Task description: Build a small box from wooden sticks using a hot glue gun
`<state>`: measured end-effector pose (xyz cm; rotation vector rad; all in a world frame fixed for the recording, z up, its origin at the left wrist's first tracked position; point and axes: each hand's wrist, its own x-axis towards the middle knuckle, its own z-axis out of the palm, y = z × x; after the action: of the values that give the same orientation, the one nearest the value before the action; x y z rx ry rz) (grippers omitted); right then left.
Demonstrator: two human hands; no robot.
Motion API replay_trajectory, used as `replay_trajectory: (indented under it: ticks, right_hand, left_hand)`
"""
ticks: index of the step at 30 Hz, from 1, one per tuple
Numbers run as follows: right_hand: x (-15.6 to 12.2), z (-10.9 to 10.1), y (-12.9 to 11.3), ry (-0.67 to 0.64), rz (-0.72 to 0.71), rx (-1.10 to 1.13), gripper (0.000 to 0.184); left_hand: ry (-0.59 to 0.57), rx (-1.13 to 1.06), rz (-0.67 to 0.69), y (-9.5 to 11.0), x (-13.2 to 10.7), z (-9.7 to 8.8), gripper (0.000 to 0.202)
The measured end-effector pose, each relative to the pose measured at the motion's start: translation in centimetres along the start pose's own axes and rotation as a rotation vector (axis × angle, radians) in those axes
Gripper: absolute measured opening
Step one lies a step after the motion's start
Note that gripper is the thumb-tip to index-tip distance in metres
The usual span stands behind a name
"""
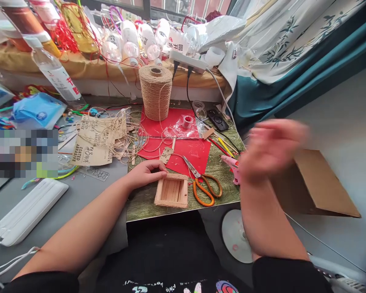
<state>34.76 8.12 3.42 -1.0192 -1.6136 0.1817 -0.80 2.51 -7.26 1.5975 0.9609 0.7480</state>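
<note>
A small square tray built of wooden craft sticks (171,190) lies on the green mat (146,203) near the front edge. My left hand (146,173) rests against the tray's far left corner with its fingers curled on the rim. My right hand (270,148) hovers raised at the right, above a pink glue gun (232,167); it is smeared by motion and its fingers cannot be read. Orange-handled scissors (203,185) lie just right of the tray.
A big spool of jute twine (155,92) stands behind red paper sheets (186,152). Sandpaper sheets (96,140) and loose twine lie at the left. A power strip (187,61), bottles and clutter fill the back ledge. A cardboard piece (320,183) lies at the right.
</note>
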Motion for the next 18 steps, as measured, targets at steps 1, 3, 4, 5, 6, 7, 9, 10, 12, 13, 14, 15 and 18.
replay_trajectory:
  ticks: [1,3,4,5,6,7,9,10,12,13,14,15,18]
  right_hand:
    - [-0.9,2.2,-0.2,-0.114,-0.018,0.003,0.030]
    - [-3.6,5.6,-0.9,-0.373,-0.016,-0.005,0.034]
    - [-5.3,6.5,-1.3,-0.468,0.035,0.000,0.037]
    - [-7.0,7.0,-1.8,-0.532,0.126,0.047,0.038]
    - [-8.8,7.2,-2.3,-0.572,0.240,0.142,0.036]
    - [-10.4,7.3,-2.8,-0.603,0.360,0.256,0.036]
    - [-12.9,7.5,-3.6,-0.606,0.608,0.449,0.036]
    - [-13.7,7.7,-4.0,-0.577,0.718,0.521,0.034]
    - [-14.6,8.4,-4.5,-0.512,0.861,0.613,0.033]
    - [-14.7,8.7,-4.7,-0.491,0.895,0.638,0.033]
    - [-14.7,9.0,-4.8,-0.481,0.912,0.651,0.033]
    - [-14.6,9.2,-4.9,-0.478,0.921,0.659,0.033]
    - [-14.5,9.5,-5.0,-0.456,0.970,0.688,0.035]
  left_hand:
    - [0.013,0.008,-0.003,0.0,0.0,-0.1,0.032]
    - [0.077,0.035,-0.007,0.1,-0.2,-0.3,0.037]
    - [0.121,0.050,-0.012,0.2,-0.2,-0.5,0.038]
    - [0.166,0.056,-0.020,0.2,-0.3,-0.6,0.039]
    - [0.200,0.048,-0.028,0.3,-0.4,-0.7,0.040]
    - [0.211,0.026,-0.038,0.4,-0.4,-0.7,0.040]
    - [0.166,-0.044,-0.062,0.6,-0.4,-0.4,0.040]
    - [0.127,-0.079,-0.074,0.7,-0.3,-0.2,0.040]
    - [0.050,-0.110,-0.102,0.8,-0.2,0.4,0.040]
    - [0.028,-0.114,-0.117,0.8,-0.2,0.6,0.039]
    - [0.015,-0.115,-0.127,0.8,-0.1,0.8,0.037]
    - [0.007,-0.116,-0.132,0.7,0.0,0.9,0.036]
    - [-0.002,-0.120,-0.117,0.5,0.0,0.9,0.035]
